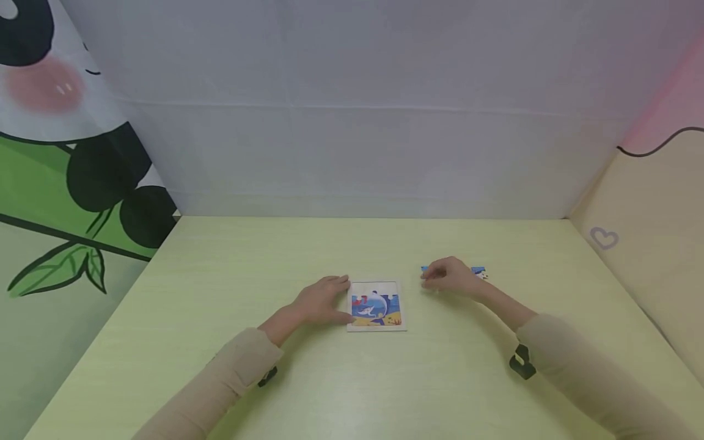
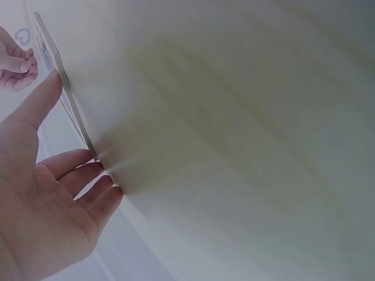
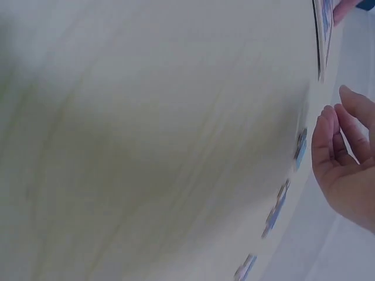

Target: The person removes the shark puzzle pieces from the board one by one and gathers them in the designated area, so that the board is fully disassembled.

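A small square jigsaw puzzle (image 1: 376,308) in a white frame lies on the table, with a dolphin picture in its lower part and bare white backing along the top. At its left edge rests my left hand (image 1: 326,300), thumb near the lower corner and fingers spread by the upper one. In the left wrist view the thumb (image 2: 44,99) touches the frame's edge. My right hand (image 1: 452,278) hovers right of the puzzle, fingers loosely bent, nothing visible between them. Loose puzzle pieces (image 1: 478,271) lie beneath and beside it; the right wrist view shows another piece (image 3: 300,147) near the fingertips.
The pale yellow table (image 1: 264,250) ends at a grey-white back wall (image 1: 352,153). A panda-painted panel (image 1: 82,153) stands on the left, and a beige and pink panel (image 1: 654,238) on the right. Further loose pieces (image 3: 275,209) lie in a row on the table.
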A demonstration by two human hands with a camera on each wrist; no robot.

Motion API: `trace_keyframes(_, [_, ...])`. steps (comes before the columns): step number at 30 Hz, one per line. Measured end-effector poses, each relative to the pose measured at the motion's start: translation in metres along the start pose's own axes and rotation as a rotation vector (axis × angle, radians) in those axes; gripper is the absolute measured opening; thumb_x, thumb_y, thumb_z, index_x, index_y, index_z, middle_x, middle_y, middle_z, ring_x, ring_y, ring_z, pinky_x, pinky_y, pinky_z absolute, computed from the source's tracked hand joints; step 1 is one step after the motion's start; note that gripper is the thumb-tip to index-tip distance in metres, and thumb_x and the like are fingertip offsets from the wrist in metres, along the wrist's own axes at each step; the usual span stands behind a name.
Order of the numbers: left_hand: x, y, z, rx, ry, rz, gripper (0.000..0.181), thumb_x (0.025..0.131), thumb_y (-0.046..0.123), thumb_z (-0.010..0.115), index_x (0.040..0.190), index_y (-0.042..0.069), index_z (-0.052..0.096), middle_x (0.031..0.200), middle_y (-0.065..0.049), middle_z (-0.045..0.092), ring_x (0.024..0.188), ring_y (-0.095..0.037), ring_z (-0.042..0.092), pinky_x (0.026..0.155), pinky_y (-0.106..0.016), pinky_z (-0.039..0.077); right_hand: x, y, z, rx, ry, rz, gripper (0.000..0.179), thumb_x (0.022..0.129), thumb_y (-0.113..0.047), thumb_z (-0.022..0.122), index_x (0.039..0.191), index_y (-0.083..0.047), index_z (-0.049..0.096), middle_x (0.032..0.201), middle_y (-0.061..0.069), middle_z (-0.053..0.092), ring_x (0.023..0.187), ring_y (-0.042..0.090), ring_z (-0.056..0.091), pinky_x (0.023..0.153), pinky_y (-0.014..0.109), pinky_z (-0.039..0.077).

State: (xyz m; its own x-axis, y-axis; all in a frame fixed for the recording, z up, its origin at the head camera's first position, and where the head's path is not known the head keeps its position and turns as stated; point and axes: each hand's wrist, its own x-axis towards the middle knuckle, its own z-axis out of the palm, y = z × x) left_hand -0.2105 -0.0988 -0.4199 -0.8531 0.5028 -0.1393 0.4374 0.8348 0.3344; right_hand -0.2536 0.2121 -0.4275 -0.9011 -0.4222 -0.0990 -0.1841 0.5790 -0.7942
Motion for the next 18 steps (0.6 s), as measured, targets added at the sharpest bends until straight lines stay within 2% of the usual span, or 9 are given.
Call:
trace_keyframes(4, [0.0, 0.0, 0.0, 0.0, 0.005, 0.006, 0.075, 0.075, 0.042, 0.071, 0.133, 0.003, 0.045, 0.142, -0.012, 0.037, 0.13, -0.03, 0.033, 0.104, -0.045, 0.032, 0.005, -0.014, 0.025, -0.046, -0.014, 0.003, 0.018, 0.078, -0.013, 0.071, 0.093, -0.004, 0.07, 0.088, 0.004, 0.066, 0.072, 0.013, 0.058, 0.06, 0.026, 0.051])
trace_keyframes(8, [0.0, 0.001, 0.0, -0.003, 0.004, 0.011, 0.075, 0.075, 0.041, 0.071, 0.132, 0.002, 0.045, 0.141, -0.013, 0.037, 0.13, -0.031, 0.033, 0.104, -0.045, 0.032, 0.005, -0.024, 0.043, -0.047, -0.011, 0.016, 0.021, 0.074, -0.012, 0.074, 0.094, -0.005, 0.07, 0.089, 0.003, 0.067, 0.074, 0.012, 0.058, 0.063, 0.024, 0.051])
trace_keyframes(11, [0.0, 0.002, 0.0, 0.005, -0.001, 0.006, 0.075, 0.075, 0.041, 0.071, 0.133, 0.002, 0.044, 0.142, -0.012, 0.037, 0.13, -0.03, 0.032, 0.104, -0.045, 0.032, 0.003, -0.03, 0.051, -0.069, -0.01, -0.001, 0.023, 0.072, -0.01, 0.075, 0.094, -0.003, 0.07, 0.088, 0.003, 0.067, 0.075, 0.012, 0.058, 0.065, 0.023, 0.05])
trace_keyframes(18, [-0.001, 0.004, 0.0, 0.011, -0.008, 0.003, 0.075, 0.075, 0.042, 0.071, 0.133, 0.003, 0.045, 0.142, -0.011, 0.036, 0.13, -0.03, 0.032, 0.104, -0.045, 0.032, -0.002, -0.039, 0.057, -0.114, 0.017, 0.016, 0.023, 0.07, -0.006, 0.075, 0.093, -0.003, 0.07, 0.084, 0.001, 0.064, 0.073, 0.012, 0.055, 0.064, 0.023, 0.048])
